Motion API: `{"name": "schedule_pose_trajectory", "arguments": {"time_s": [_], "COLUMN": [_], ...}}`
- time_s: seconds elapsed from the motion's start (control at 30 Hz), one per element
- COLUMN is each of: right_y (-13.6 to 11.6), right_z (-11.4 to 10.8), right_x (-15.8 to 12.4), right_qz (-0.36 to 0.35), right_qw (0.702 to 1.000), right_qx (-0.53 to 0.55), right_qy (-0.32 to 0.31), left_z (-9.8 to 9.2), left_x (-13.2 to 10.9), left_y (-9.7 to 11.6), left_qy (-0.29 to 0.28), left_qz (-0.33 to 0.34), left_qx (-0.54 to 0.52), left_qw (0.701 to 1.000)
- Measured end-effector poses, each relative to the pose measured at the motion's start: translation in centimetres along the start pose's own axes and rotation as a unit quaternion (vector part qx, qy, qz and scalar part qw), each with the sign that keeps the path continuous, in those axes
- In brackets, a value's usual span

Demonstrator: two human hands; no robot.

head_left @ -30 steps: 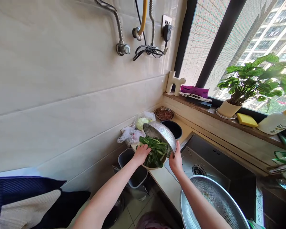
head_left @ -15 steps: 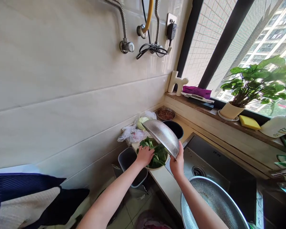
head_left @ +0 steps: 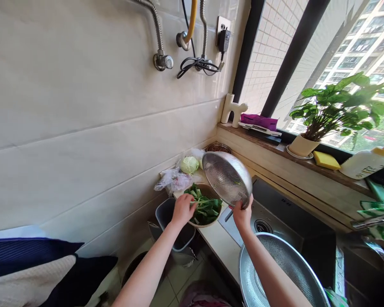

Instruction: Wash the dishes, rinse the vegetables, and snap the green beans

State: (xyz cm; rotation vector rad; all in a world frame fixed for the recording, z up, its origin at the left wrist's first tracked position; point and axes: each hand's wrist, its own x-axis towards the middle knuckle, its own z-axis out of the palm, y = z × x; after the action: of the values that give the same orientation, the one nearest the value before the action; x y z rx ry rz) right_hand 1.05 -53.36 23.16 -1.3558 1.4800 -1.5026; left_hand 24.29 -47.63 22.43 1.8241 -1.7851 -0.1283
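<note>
Left hand point(head_left: 182, 210) looks to have its fingers pinched on a stem of the leafy greens point(head_left: 208, 209), which sit in the round bowl on the surface point(head_left: 220, 244). Right hand point(head_left: 243, 217) has its fingers clamped on the rim of the small metal colander point(head_left: 228, 177), tipped beside and above the bowl. I'd hold its open side toward the greens and shake gently, since a green scrap seems stuck inside. Go easy: the bowl is near the edge, with a bin point(head_left: 160, 213) just below, so strays could drop in. Cabbage point(head_left: 189, 165) and plastic bags point(head_left: 180, 182) crowd the far side, and the big colander point(head_left: 286, 260) by the sink point(head_left: 320, 230) sits right under the right forearm.
</note>
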Motion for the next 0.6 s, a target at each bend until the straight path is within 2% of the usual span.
{"name": "schedule_pose_trajectory", "arguments": {"time_s": [0.07,0.1,0.13,0.2,0.27,0.33,0.4,0.5,0.6], "right_y": [-0.1,-0.2,-0.4,-1.0,-1.6,-2.0,-2.1,-1.7,-1.0], "right_z": [-1.4,-2.1,-2.8,-3.8,-4.0,-3.8,-3.3,-2.9,-3.1], "right_x": [0.3,0.3,0.3,0.0,-0.6,-1.2,-1.6,-2.0,-1.9], "right_qz": [0.077,0.096,0.101,0.072,0.003,-0.077,-0.128,-0.139,-0.124], "right_qw": [0.996,0.994,0.993,0.994,0.998,0.997,0.989,0.986,0.989], "right_qx": [0.025,0.035,0.040,0.034,0.012,-0.018,-0.040,-0.054,-0.051], "right_qy": [0.022,0.035,0.048,0.071,0.057,-0.008,-0.067,-0.075,-0.063], "left_z": [0.6,1.1,1.7,3.0,3.9,4.3,4.3,3.9,3.7], "left_x": [-1.2,-2.0,-2.8,-4.1,-5.1,-5.3,-5.1,-4.5,-4.2], "left_y": [-1.4,-2.0,-2.4,-2.5,-1.8,-0.8,0.0,0.7,1.2], "left_qy": [0.081,0.103,0.103,0.036,-0.046,-0.073,-0.073,-0.085,-0.063], "left_qz": [-0.080,-0.135,-0.197,-0.320,-0.400,-0.429,-0.445,-0.458,-0.449], "left_qx": [-0.026,-0.053,-0.097,-0.236,-0.374,-0.453,-0.486,-0.534,-0.566], "left_qw": [0.993,0.984,0.970,0.917,0.836,0.778,0.749,0.705,0.688]}}
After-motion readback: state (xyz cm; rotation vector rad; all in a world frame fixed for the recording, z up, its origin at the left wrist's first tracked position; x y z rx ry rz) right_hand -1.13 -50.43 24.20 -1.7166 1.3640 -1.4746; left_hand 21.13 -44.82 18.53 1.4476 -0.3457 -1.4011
